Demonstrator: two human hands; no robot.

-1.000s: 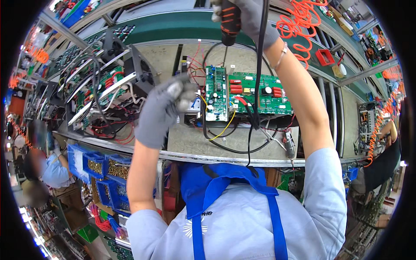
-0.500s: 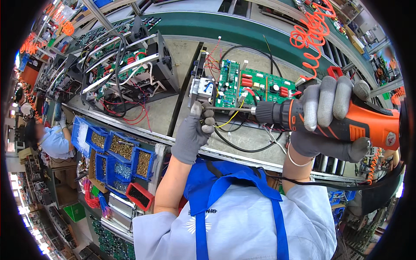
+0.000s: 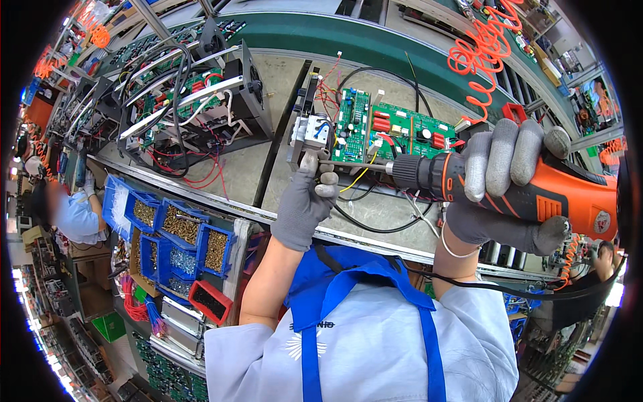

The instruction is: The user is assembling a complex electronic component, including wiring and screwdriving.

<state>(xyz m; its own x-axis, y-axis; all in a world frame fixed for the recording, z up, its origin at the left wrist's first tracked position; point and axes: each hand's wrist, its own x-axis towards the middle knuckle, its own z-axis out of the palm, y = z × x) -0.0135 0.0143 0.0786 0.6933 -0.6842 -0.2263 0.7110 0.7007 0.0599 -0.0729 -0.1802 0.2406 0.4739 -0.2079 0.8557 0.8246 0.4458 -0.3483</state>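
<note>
My right hand [image 3: 512, 167], in a grey glove, grips an orange-and-black cordless drill [image 3: 569, 201] held level, its long bit [image 3: 355, 163] pointing left. The bit's tip ends at the fingers of my gloved left hand [image 3: 301, 208]. The thumb and fingers there are closed around the tip; whatever small piece they hold is hidden. Just beyond them stands a metal block [image 3: 313, 132] at the left end of an electronic assembly. Green circuit boards [image 3: 402, 127] with red and white parts lie on that assembly, behind the bit. A yellow wire [image 3: 358, 179] loops below the bit.
To the left sits another wired unit with a black frame [image 3: 254, 100]. Blue bins [image 3: 181, 224] of brass-coloured and silver fasteners and a red bin [image 3: 209, 301] stand at lower left. An orange coiled hose [image 3: 479, 60] hangs at upper right. A co-worker [image 3: 80, 214] is at far left.
The view has shifted slightly, with the bench things a little further left. My left hand has edged up to the right at the bit's tip. The drill stays in my right hand.
</note>
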